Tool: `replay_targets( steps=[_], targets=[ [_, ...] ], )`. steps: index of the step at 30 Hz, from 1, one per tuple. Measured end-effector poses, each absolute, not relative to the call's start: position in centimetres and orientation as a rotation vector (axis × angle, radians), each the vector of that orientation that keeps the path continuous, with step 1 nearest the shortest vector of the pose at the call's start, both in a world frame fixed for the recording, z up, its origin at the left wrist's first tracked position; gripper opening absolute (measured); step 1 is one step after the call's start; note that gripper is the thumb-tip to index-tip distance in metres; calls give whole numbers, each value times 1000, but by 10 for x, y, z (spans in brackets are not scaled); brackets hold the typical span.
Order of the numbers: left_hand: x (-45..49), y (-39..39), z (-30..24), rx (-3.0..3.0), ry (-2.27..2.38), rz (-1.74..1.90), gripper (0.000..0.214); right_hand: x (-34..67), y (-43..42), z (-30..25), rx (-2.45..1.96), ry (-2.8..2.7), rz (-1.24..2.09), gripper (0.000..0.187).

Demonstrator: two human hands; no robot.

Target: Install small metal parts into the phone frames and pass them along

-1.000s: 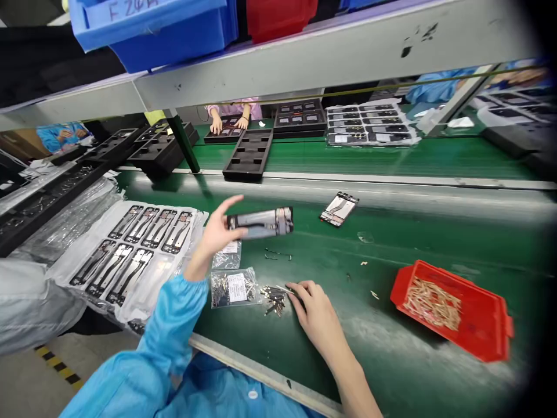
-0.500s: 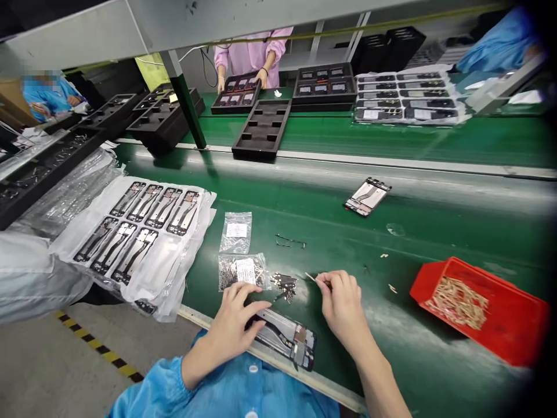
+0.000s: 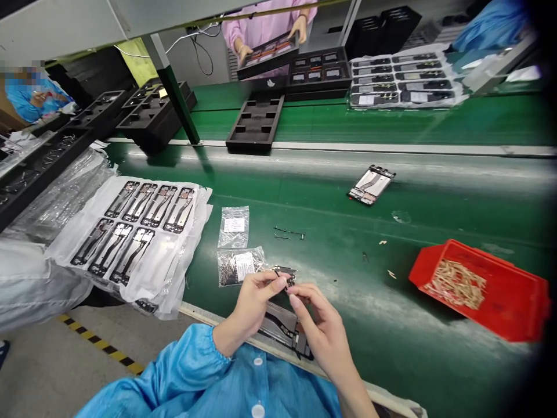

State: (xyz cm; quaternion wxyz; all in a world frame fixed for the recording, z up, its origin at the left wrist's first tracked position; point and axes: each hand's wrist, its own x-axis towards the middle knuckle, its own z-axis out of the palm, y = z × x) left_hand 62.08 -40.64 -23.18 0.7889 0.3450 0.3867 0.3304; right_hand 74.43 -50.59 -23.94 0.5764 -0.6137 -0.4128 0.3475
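Down to the near edge of the worktop [image 3: 331, 232], to the phone frame [image 3: 278, 320], lying close against that edge and slanted lengthwise from upper left to lower right, roughly along it. Just beyond it, toward the far edge: pinching the small dark piece [image 3: 282, 280] by its upper end between thumb and forefinger of the left hand [image 3: 250, 305]. Meeting it at the lower end with the right hand [image 3: 322, 330], fingertips drawn together; too small there to tell whether gripping or only touching. Pointing, along the piece, toward the near edge and a little right, more steeply than along the frame. Overlapping the frame in view at both ends, with the left hand at the left and the right hand at the right. Reckoned from piece to frame: back toward the near edge and, by judgement, downward; impossible to read the height from this angle. Close past the fingertips, partly hidden by them, onto the pile of small parts [image 3: 288, 270]. Out near the far edge, well apart from both hands, on to the second frame [image 3: 371, 184].
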Motion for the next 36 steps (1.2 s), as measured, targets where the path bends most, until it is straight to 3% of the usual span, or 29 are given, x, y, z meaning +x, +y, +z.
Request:
replay_targets(
  steps=[20, 24, 26, 32, 36],
  targets=[
    [623, -410, -233, 640, 857, 680, 42, 747, -509, -243, -1422, -973, 794, 14],
    [627, -411, -234, 792, 832, 685, 54, 752, -511, -247, -1420, -930, 836, 14],
    [626, -412, -232, 974, 775, 664, 50, 755, -513, -251, -1408, -897, 839, 13],
    [622, -418, -231, 1111, 587, 407, 65, 756, -516, -251, -1475, -968, 747, 9],
    [629, -418, -233, 1096, 774, 577, 51, 772, -522, -247, -1629, -1122, 478, 11]
  ],
)
